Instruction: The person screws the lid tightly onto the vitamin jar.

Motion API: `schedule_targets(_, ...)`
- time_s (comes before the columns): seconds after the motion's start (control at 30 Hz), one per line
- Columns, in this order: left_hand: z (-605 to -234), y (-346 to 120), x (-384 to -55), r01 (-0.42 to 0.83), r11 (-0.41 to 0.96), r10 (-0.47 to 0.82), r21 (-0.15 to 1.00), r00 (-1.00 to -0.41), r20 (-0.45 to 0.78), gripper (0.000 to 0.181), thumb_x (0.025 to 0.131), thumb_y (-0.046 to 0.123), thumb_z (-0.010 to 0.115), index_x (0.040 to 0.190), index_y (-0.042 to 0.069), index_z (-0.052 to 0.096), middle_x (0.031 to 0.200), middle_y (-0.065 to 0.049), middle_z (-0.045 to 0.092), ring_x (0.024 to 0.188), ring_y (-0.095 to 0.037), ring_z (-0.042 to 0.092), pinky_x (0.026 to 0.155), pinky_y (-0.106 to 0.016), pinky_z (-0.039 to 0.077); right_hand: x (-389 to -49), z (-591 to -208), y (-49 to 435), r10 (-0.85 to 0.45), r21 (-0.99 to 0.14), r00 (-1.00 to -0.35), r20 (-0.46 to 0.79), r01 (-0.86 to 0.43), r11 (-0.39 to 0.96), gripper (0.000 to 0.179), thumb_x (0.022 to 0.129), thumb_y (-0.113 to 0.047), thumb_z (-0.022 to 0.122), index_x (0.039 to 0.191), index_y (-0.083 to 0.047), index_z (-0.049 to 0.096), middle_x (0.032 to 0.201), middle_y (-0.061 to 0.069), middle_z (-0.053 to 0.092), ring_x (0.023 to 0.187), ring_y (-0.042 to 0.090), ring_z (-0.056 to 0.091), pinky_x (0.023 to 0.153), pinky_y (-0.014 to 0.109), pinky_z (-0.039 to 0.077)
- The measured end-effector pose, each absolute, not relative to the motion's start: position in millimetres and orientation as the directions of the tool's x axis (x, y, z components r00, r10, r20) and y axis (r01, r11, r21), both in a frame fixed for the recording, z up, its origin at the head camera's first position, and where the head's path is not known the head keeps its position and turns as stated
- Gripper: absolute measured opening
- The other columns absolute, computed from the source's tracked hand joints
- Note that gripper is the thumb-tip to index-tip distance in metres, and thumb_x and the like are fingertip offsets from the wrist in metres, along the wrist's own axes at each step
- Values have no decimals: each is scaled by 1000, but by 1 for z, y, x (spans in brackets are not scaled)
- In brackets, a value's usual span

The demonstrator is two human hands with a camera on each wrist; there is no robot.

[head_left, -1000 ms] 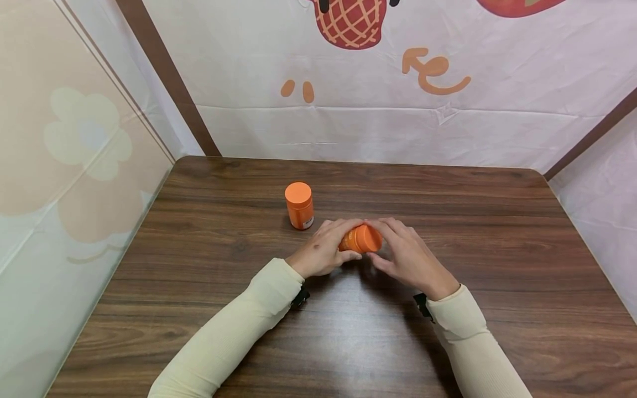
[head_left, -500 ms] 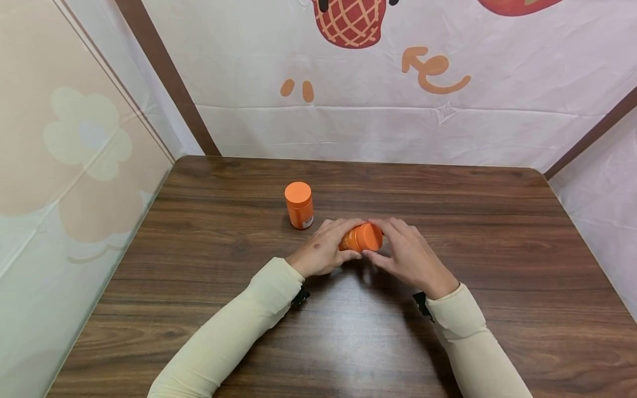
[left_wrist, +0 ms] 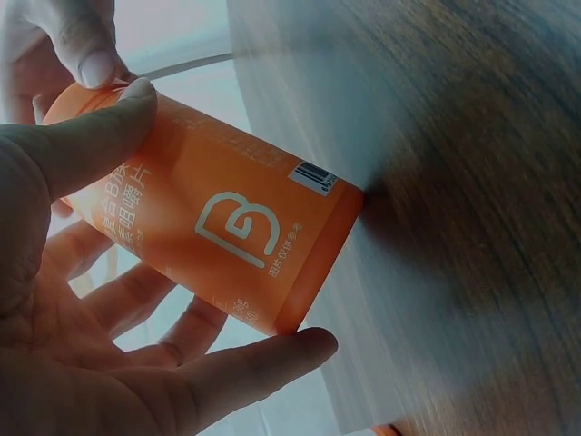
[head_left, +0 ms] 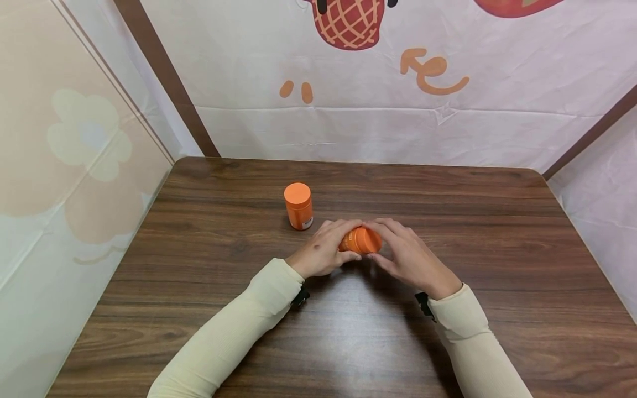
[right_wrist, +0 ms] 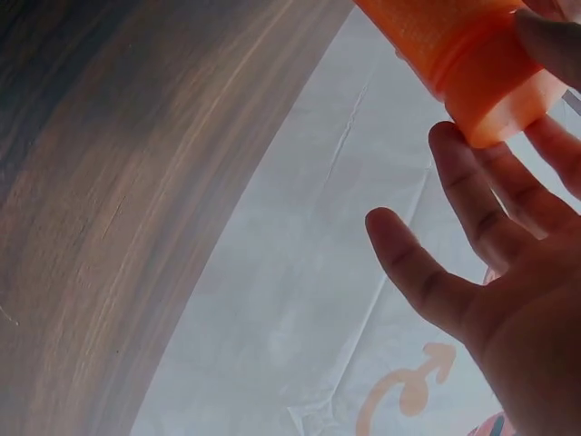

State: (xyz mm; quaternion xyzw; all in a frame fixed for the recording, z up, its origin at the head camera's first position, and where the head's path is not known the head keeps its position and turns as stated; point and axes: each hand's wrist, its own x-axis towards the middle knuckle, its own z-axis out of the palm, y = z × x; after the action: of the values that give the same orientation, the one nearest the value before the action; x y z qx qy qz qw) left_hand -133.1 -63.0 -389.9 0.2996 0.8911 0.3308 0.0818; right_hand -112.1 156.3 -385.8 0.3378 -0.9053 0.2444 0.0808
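An orange pill bottle (left_wrist: 218, 209) with white print and a barcode is tilted over the table, its base corner at or near the wood. My left hand (head_left: 322, 250) grips its body, thumb on one side and fingers on the other. The orange lid (head_left: 370, 240) faces right in the head view, and my right hand (head_left: 415, 260) pinches it between thumb and fingertips. In the right wrist view the little finger stands off the lid (right_wrist: 499, 91). Behind my left hand a second orange bottle (head_left: 299, 207) stands upright with its lid on.
The dark wooden table (head_left: 497, 232) has rounded far corners. A white printed cloth (head_left: 348, 132) hangs behind its far edge, and more cloth (head_left: 94, 193) hangs along the left side.
The right thumb and fingertips have shifted slightly round the lid, and the tilted bottle has turned a little. My left hand keeps its hold, and the standing bottle stays in place.
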Motion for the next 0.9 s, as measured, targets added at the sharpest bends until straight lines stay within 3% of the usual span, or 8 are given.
schedule_targets(0.67, -393, -62, -134, 489, 593, 569, 640, -817, 97, 64, 88, 21, 78, 144, 9, 49, 138, -9, 57, 109, -26, 51, 94, -40, 40, -110, -387, 152, -556, -403, -781, 285, -624, 670, 56, 94, -20, 72, 141, 2, 48, 123, 17, 57, 98, 26, 59, 85, 50, 49)
schedule_targets(0.9, -393, -59, -132, 491, 598, 556, 634, -823, 114, 62, 87, 21, 79, 141, 10, 51, 129, -9, 61, 104, -27, 51, 90, -40, 42, -110, -385, 152, -558, -387, -780, 282, -625, 678, 55, 95, -19, 71, 139, 4, 49, 121, 17, 58, 92, 24, 58, 84, 50, 49)
